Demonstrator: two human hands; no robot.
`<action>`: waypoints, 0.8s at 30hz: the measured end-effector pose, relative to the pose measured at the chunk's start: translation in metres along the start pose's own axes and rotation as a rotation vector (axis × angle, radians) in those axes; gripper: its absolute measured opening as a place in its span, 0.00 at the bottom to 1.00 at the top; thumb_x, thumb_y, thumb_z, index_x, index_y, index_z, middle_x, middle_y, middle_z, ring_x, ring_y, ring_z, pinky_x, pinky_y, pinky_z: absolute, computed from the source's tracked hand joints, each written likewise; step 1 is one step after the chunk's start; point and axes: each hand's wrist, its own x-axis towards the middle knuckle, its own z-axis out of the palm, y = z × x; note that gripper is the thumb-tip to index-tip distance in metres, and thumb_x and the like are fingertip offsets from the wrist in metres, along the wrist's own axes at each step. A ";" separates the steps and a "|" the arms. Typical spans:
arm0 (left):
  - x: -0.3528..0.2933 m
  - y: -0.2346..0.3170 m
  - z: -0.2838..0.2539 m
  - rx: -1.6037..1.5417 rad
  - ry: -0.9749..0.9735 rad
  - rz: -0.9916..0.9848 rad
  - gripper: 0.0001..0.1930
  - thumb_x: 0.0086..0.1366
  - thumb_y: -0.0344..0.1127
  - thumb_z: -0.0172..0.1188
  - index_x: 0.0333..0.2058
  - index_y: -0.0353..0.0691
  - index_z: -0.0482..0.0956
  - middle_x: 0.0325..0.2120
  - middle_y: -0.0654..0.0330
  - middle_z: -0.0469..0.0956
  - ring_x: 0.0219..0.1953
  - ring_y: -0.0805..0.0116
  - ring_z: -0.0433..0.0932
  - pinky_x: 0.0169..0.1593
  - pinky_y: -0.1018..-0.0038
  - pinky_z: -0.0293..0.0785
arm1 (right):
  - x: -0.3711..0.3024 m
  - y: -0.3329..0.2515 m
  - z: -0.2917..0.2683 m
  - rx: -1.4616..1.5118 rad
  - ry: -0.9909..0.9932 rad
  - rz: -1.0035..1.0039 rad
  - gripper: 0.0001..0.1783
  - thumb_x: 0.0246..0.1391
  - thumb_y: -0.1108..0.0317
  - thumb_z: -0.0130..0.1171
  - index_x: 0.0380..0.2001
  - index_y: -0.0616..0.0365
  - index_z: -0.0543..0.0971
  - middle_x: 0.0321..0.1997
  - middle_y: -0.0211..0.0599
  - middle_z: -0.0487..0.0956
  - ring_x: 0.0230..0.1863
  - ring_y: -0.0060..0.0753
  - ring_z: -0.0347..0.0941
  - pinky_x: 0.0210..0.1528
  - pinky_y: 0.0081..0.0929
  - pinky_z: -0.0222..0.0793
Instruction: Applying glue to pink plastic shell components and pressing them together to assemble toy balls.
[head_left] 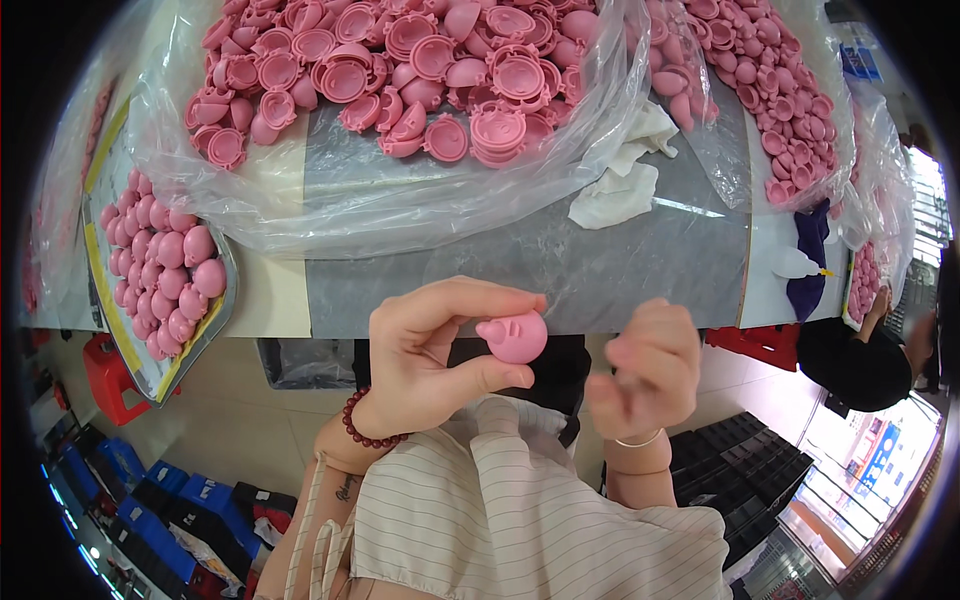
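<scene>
Between the thumb and fingertips of my left hand (425, 340) is a small round pink plastic ball (519, 338) with a short knob on its left side and raised marks on its surface. It is held up at the near edge of the grey table. To its right, apart from the ball, my right hand (648, 372) is raised with its fingers curled. Motion blurs those fingers, and I cannot tell whether anything is between them. Beyond both hands, many loose pink half-shells (445, 137) lie heaped on a clear plastic sheet (400, 222).
At the left, a yellow-edged tray (228, 295) carries pink balls (172, 250). White cloths (615, 196), a white bottle (795, 263) and dark purple cloth (808, 288) lie to the right, near more pink pieces (790, 130). A person in black (852, 365) sits far right. Dark crates (735, 470) stand below.
</scene>
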 end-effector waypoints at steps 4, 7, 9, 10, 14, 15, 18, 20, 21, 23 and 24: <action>0.002 0.001 0.000 0.026 0.038 0.038 0.24 0.35 0.31 0.71 0.34 0.31 0.73 0.31 0.51 0.75 0.36 0.66 0.74 0.38 0.76 0.69 | -0.003 0.013 -0.019 -0.245 0.201 -0.031 0.11 0.42 0.66 0.52 0.27 0.63 0.70 0.25 0.36 0.67 0.25 0.29 0.59 0.25 0.24 0.55; 0.000 0.001 -0.001 0.028 0.026 0.047 0.24 0.33 0.31 0.71 0.33 0.31 0.73 0.30 0.51 0.75 0.36 0.65 0.74 0.38 0.76 0.69 | -0.013 0.034 -0.048 -0.447 0.663 0.093 0.11 0.45 0.70 0.48 0.31 0.67 0.69 0.28 0.39 0.68 0.28 0.26 0.60 0.28 0.21 0.56; 0.000 -0.001 -0.001 -0.020 0.019 0.051 0.25 0.32 0.31 0.72 0.33 0.32 0.73 0.29 0.50 0.75 0.35 0.64 0.74 0.38 0.75 0.70 | -0.009 0.052 -0.071 -0.469 0.980 0.215 0.12 0.47 0.71 0.48 0.35 0.68 0.69 0.30 0.40 0.68 0.32 0.25 0.62 0.31 0.19 0.56; 0.001 0.000 -0.001 -0.023 0.014 0.052 0.25 0.32 0.31 0.72 0.33 0.32 0.73 0.29 0.50 0.75 0.35 0.64 0.74 0.38 0.75 0.70 | -0.005 0.057 -0.086 -0.508 1.123 0.303 0.13 0.47 0.72 0.48 0.37 0.68 0.68 0.31 0.40 0.69 0.34 0.25 0.64 0.33 0.18 0.57; -0.001 0.007 0.003 -0.155 -0.012 -0.036 0.24 0.34 0.35 0.72 0.33 0.34 0.73 0.28 0.51 0.74 0.33 0.65 0.74 0.35 0.75 0.70 | -0.018 0.100 -0.124 -0.545 0.952 0.465 0.16 0.47 0.71 0.52 0.39 0.68 0.68 0.32 0.37 0.71 0.36 0.23 0.65 0.36 0.19 0.60; -0.002 0.008 0.003 -0.229 0.013 -0.085 0.24 0.36 0.36 0.71 0.33 0.35 0.72 0.27 0.52 0.74 0.31 0.67 0.73 0.34 0.75 0.70 | -0.018 0.103 -0.127 -0.565 0.776 0.598 0.17 0.46 0.69 0.54 0.39 0.67 0.68 0.32 0.36 0.72 0.35 0.21 0.66 0.37 0.18 0.60; -0.001 -0.003 -0.007 -0.417 -0.097 -0.055 0.24 0.36 0.32 0.70 0.34 0.31 0.73 0.32 0.52 0.74 0.35 0.65 0.74 0.40 0.73 0.68 | -0.017 0.100 -0.132 -0.531 0.537 0.767 0.19 0.46 0.65 0.56 0.39 0.67 0.68 0.31 0.36 0.74 0.30 0.18 0.67 0.33 0.13 0.62; -0.004 -0.007 -0.011 -0.460 -0.118 -0.102 0.26 0.36 0.35 0.71 0.35 0.32 0.72 0.32 0.52 0.74 0.33 0.66 0.74 0.39 0.73 0.68 | -0.012 0.091 -0.125 -0.576 0.569 0.781 0.17 0.48 0.66 0.53 0.37 0.69 0.68 0.31 0.42 0.73 0.29 0.23 0.69 0.33 0.14 0.64; -0.004 -0.007 -0.012 -0.504 -0.136 -0.150 0.27 0.35 0.37 0.71 0.36 0.34 0.71 0.31 0.53 0.74 0.32 0.67 0.73 0.38 0.74 0.68 | -0.006 0.086 -0.115 -0.568 0.571 0.782 0.17 0.48 0.66 0.53 0.37 0.69 0.68 0.31 0.42 0.73 0.29 0.23 0.69 0.33 0.14 0.64; -0.003 -0.002 -0.006 -0.595 -0.130 -0.178 0.28 0.36 0.38 0.71 0.37 0.34 0.70 0.31 0.52 0.74 0.33 0.66 0.73 0.39 0.73 0.68 | 0.003 0.065 -0.082 -0.011 0.754 0.444 0.17 0.49 0.64 0.51 0.35 0.70 0.68 0.32 0.46 0.73 0.28 0.29 0.70 0.32 0.16 0.65; -0.005 0.000 -0.005 -0.682 -0.106 -0.197 0.29 0.37 0.38 0.71 0.39 0.34 0.69 0.31 0.52 0.74 0.34 0.66 0.74 0.40 0.73 0.68 | 0.002 0.060 -0.064 0.003 0.751 0.452 0.17 0.49 0.64 0.51 0.35 0.70 0.68 0.32 0.46 0.73 0.28 0.29 0.70 0.32 0.16 0.65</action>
